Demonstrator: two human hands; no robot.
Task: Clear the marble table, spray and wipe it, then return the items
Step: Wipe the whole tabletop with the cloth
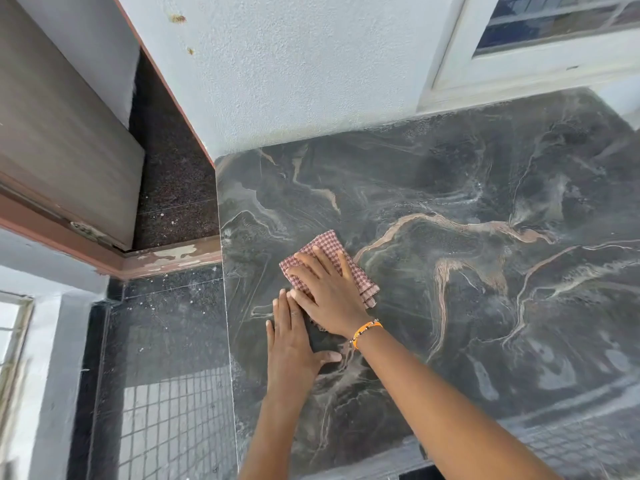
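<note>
A dark marble table point(467, 209) with tan veins fills the right and middle of the head view. A folded red-and-white checked cloth point(325, 244) lies near the table's left edge. My right hand point(329, 292), with an orange bracelet at the wrist, presses flat on the cloth with straight fingers. My left hand point(294, 344) rests flat on the bare marble just beside and below it, fingers straight, thumb spread to the right. The two hands touch at the fingertips.
A pale textured wall point(294, 71) backs the table, with a white window frame point(519, 64) at the upper right. Left of the table lie a lower dark speckled granite ledge point(166, 341) and a wooden door frame point(166, 258) with peeling paint.
</note>
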